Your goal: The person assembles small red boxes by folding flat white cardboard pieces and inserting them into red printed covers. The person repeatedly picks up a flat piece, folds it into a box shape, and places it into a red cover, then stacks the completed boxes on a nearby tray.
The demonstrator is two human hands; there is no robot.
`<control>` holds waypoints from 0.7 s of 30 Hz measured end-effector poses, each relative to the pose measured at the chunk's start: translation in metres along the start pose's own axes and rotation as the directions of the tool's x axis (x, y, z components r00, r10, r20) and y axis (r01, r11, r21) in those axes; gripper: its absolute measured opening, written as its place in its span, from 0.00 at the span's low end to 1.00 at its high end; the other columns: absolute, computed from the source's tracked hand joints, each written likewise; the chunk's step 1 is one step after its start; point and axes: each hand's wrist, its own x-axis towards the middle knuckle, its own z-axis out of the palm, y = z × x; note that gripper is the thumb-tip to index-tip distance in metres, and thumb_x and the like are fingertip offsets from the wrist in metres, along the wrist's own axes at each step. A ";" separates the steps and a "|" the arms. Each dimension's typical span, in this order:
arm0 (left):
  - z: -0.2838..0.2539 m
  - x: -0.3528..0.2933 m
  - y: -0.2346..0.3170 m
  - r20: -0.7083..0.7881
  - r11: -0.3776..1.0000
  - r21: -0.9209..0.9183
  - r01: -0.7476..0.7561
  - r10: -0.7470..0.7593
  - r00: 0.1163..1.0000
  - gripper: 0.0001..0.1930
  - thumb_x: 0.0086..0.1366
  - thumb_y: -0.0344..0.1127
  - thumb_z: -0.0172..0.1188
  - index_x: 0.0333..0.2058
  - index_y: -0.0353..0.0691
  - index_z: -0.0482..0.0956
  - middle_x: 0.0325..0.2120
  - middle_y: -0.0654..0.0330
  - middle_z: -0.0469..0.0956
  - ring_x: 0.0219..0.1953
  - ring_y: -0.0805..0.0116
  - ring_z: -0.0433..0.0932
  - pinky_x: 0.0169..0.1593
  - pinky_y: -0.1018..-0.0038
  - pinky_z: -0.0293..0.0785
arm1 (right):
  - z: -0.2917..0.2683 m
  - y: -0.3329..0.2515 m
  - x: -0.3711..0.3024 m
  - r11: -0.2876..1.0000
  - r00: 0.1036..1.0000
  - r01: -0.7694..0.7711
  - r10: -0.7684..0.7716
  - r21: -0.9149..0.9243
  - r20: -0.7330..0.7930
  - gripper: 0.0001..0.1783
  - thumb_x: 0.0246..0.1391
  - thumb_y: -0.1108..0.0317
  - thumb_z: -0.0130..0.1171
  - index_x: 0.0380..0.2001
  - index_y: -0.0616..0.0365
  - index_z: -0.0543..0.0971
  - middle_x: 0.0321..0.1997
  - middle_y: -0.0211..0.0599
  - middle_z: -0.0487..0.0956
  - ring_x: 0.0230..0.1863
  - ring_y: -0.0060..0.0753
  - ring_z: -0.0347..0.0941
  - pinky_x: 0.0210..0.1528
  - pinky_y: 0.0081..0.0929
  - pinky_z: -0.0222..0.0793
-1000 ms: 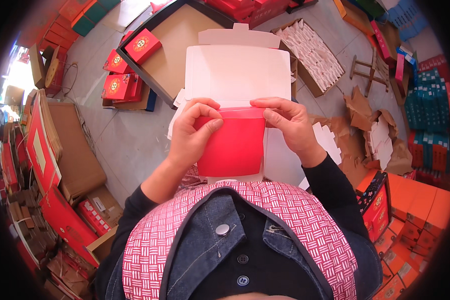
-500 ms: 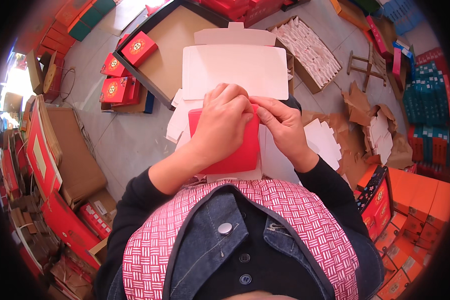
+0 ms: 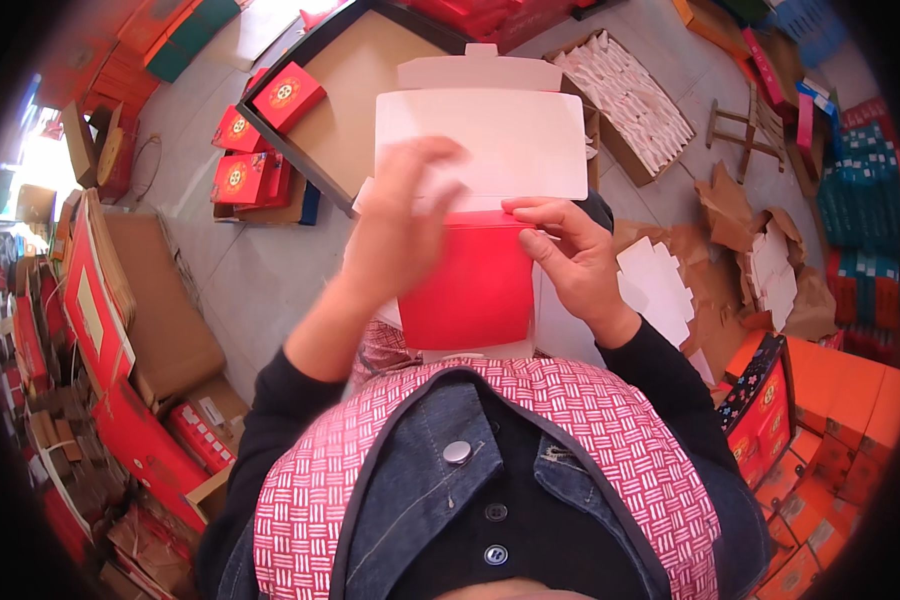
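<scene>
A flat red cardboard piece (image 3: 465, 285) lies before me, a fold running along its far edge. Beyond it spreads a white cardboard panel (image 3: 490, 145) with a narrow tabbed flap at its far side; a strip of white also shows under the red piece's near edge. My right hand (image 3: 575, 255) pinches the red piece at its far right corner, thumb against fingers. Blurred by motion, my left hand (image 3: 395, 225) is raised over the far left part, thumb and fingers apart, with nothing visible between them.
A black-rimmed tray (image 3: 335, 65) stands beyond, with small red boxes (image 3: 245, 178) beside it at left. A carton of white packets (image 3: 630, 105) is at far right. White cut-out cards (image 3: 655, 290) lie on brown paper. Orange boxes (image 3: 830, 390) are stacked at right, flattened cardboard (image 3: 165, 300) at left.
My left hand has come off the far edge of the red piece and moved left, its fingers spreading. The red piece is more exposed. My right hand keeps its pinch at the corner.
</scene>
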 end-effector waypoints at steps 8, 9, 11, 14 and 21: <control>-0.029 -0.010 -0.011 0.634 0.991 0.080 -0.111 0.036 0.773 0.24 0.60 0.41 0.60 0.52 0.35 0.72 0.43 0.45 0.77 0.45 0.47 0.75 0.49 0.63 0.71 | 0.014 0.004 -0.002 0.971 0.991 0.127 -0.133 -0.205 -0.016 0.07 0.57 0.79 0.52 0.39 0.65 0.76 0.45 0.43 0.79 0.49 0.30 0.74 0.49 0.24 0.69; -0.029 0.000 -0.007 0.694 0.993 0.103 -0.065 -0.025 0.720 0.24 0.60 0.42 0.60 0.52 0.35 0.72 0.42 0.44 0.77 0.43 0.47 0.75 0.47 0.63 0.71 | 0.012 0.002 0.001 0.956 0.984 0.179 -0.174 -0.231 0.043 0.08 0.57 0.78 0.51 0.40 0.65 0.76 0.46 0.43 0.79 0.49 0.30 0.74 0.49 0.24 0.69; -0.033 0.022 0.004 0.792 0.984 0.175 0.025 -0.156 0.590 0.24 0.61 0.43 0.60 0.51 0.35 0.72 0.40 0.44 0.77 0.41 0.47 0.77 0.45 0.64 0.73 | -0.001 -0.006 0.006 0.940 0.974 0.223 -0.206 -0.259 0.091 0.09 0.58 0.77 0.51 0.42 0.65 0.76 0.48 0.42 0.78 0.50 0.30 0.74 0.50 0.24 0.69; -0.038 0.052 -0.012 0.830 0.902 0.409 0.138 -0.430 0.354 0.25 0.62 0.46 0.58 0.52 0.35 0.71 0.38 0.47 0.79 0.38 0.52 0.79 0.42 0.65 0.74 | -0.047 -0.012 0.032 0.980 0.993 0.099 -0.107 -0.173 -0.040 0.14 0.61 0.72 0.50 0.49 0.64 0.74 0.49 0.39 0.77 0.52 0.31 0.72 0.51 0.26 0.69; -0.022 -0.012 -0.068 0.164 0.301 -0.743 0.597 -0.784 0.599 0.29 0.71 0.52 0.44 0.58 0.33 0.62 0.54 0.55 0.70 0.51 0.64 0.74 0.52 0.67 0.72 | -0.239 0.221 0.083 0.871 0.720 -0.482 0.457 0.096 -0.522 0.10 0.54 0.67 0.56 0.33 0.62 0.80 0.29 0.35 0.81 0.31 0.23 0.78 0.32 0.22 0.74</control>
